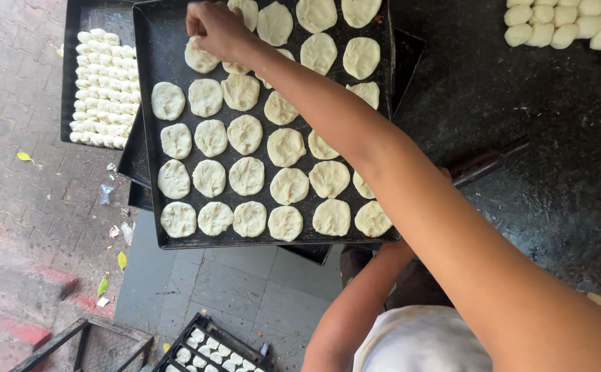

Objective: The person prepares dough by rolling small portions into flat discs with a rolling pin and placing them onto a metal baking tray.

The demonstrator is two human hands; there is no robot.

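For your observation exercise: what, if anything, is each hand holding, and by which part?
The right hand pinches a flattened dough round at its top edge, over the black tray. The left hand is hidden under the tray; its hold cannot be told.

**One head-worn view, looking straight down**

The only camera sits on the person's head and faces almost vertically downward, close over the black baking tray (150, 138) of flattened dough rounds. The right arm stretches from the lower right corner up to the tray's far edge. Brick paving lies far below on the left; the dark worktop (555, 138) fills the right. No second view overlaps it.
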